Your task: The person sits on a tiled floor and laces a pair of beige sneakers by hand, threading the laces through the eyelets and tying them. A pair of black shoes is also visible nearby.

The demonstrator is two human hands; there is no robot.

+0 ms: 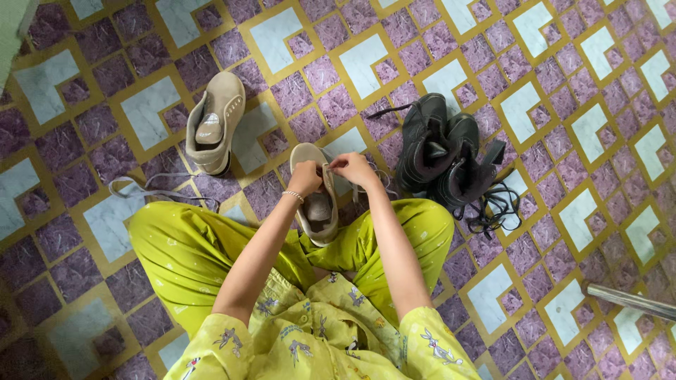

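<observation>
You sit cross-legged on the patterned tile floor (pixel 584 141) of purple, white and mustard squares, with a beige suede lace-up shoe (pixel 315 195) resting between your knees, toe pointing to the far side. Your left hand (pixel 305 177) pinches the left edge of its upper near the eyelets, and your right hand (pixel 355 169) is closed on a thin pale lace (pixel 331 169) at the top of the eyelet row. Both hands meet over the far half of the shoe, so the lacing looks to be in its early or middle part; how many eyelets are threaded is hidden by your fingers.

The matching beige suede shoe (pixel 215 123) lies on the floor to the far left, apart from your hands, its opening bare of lace as far as you can see. A loose pale grey lace (pixel 151 190) trails along the floor by your left knee. So one shoe is judged in hand and one not yet laced.

To the right, just beside your right knee, stands a pair of black ankle boots (pixel 447 155) with a tangle of black laces (pixel 496 207) near them. A metal tube (pixel 630 301) juts in from the near right edge. Open floor lies far and to the right; the left is crowded.
</observation>
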